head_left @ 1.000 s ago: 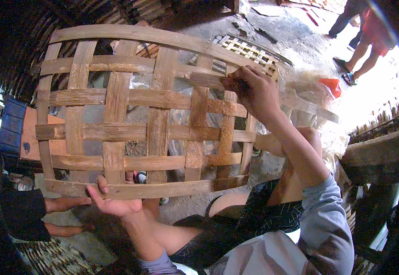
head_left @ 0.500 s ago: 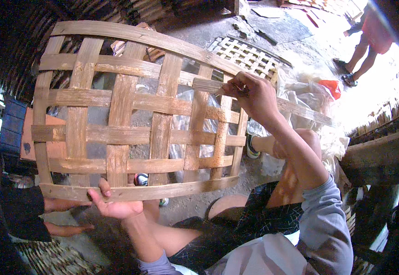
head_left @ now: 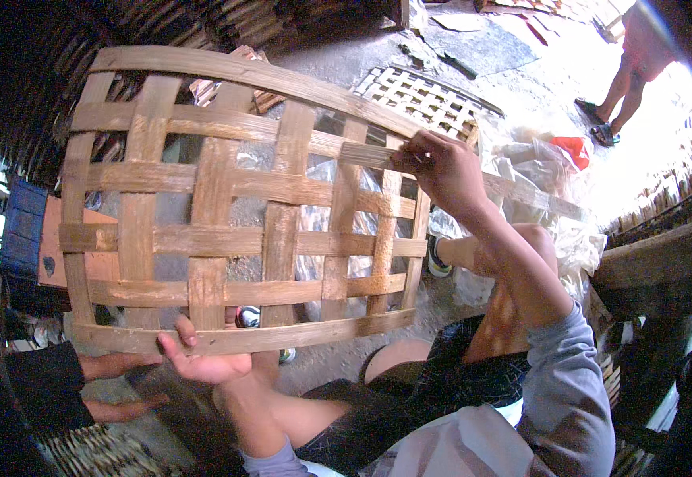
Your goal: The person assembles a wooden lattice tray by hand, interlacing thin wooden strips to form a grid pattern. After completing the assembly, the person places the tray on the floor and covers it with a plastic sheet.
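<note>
A woven bamboo lattice panel [head_left: 211,191], framed with flat slats, is held up tilted in front of me. My left hand [head_left: 203,362] grips its lower slat from below, thumb and fingers on either side. At the panel's upper right, my right hand [head_left: 445,171] is closed in a pinch on a bamboo strip [head_left: 366,154]. One end of that strip overlaps the weave; the other runs out to the right past my wrist. My fingers hide the strip's middle.
Beyond lies another woven panel [head_left: 417,99]. Clear plastic bags [head_left: 537,163] heap at right near a wooden beam [head_left: 652,266]. An orange-brown board [head_left: 60,246] leans by a blue crate [head_left: 27,222]. One person [head_left: 44,381] is close at left; another person [head_left: 632,79] stands far right.
The panel has dropped slightly and shifted a little right, both hands moving with it. My right hand keeps its pinch on the strip. The far person has shifted slightly left.
</note>
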The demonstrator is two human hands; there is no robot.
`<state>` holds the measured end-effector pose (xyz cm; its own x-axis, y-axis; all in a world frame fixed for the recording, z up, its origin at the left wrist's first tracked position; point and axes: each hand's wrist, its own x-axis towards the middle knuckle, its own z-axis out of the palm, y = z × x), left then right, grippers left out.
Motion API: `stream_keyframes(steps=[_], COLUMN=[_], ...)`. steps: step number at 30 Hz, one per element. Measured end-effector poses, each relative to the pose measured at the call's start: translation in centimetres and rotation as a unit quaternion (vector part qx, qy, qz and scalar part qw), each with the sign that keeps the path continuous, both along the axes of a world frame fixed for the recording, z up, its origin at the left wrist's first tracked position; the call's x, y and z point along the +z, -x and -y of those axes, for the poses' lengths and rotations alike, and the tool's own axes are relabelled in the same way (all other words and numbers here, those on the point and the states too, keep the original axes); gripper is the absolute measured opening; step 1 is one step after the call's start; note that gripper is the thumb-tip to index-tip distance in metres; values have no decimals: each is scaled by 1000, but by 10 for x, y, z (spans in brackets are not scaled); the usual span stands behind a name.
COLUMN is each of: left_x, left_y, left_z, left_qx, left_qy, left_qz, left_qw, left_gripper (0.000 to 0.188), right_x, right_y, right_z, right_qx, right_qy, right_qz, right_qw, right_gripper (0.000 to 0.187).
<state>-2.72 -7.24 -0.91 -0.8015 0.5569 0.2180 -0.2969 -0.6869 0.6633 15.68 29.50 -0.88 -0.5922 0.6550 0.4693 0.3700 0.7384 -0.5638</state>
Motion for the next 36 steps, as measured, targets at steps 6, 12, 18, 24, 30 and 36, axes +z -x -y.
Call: stream_keyframes(steps=[6,12,18,24,30,36], left_x=[8,4,20,17,21,20], left_y=[-11,-3,-8,-8,6,7], left_z=[-10,5,9,1,18,21], left_qx=[28,2,27,22,-12,-64], left_qy=[-10,3,40,57,3,13], left_qz=[24,3,22,4,10,9], left_qw=[999,1000,999,998,1000,998], left_gripper=[48,49,49,48,47,49], right_x=[4,0,-11,11,-6,11], right_y=[7,15,2,34,-6,7], right_z=[7,10,0,21,-1,11], right_qx=[5,18,33,33,14,26], right_qy=[63,44,53,41,75,50], right_qz=[16,-17,-79,-75,-17,-20], right_qw=[998,999,995,996,997,998], right_gripper=[15,16,17,11,18,19])
